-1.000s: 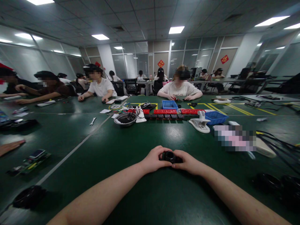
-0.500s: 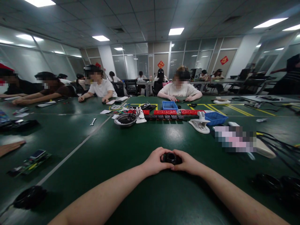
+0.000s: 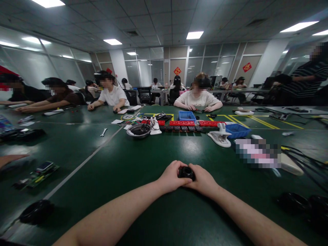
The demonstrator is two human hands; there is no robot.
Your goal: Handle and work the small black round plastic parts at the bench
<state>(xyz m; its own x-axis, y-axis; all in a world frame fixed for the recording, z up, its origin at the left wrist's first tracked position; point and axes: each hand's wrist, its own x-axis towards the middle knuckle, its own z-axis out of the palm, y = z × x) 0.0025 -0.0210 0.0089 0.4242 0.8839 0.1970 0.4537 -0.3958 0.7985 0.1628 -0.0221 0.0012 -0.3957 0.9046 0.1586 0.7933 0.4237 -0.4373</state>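
Note:
In front of me, just above the green table (image 3: 143,160), is a small black device with a round, lens-like ring (image 3: 186,172); its exact kind is unclear. My left hand (image 3: 171,177) is closed around its left side, fingers behind and thumb in front. From the other side my right hand (image 3: 203,178) grips it, with its thumb across the lower front near my left thumb. The ring faces up towards me, while both sides of the body are largely covered by my hands.
Beyond my hands lie a metal bowl (image 3: 139,131), red power strips (image 3: 181,123), a white clip stand (image 3: 219,135) and a blue tray (image 3: 237,131). A circuit board (image 3: 38,176) and black coil (image 3: 36,212) lie left. Black round items (image 3: 293,201) lie right. A co-worker (image 3: 198,97) sits opposite.
My right hand has moved left and closed further over the device's right side. The view has shifted slightly. At the far right, more of a standing person shows.

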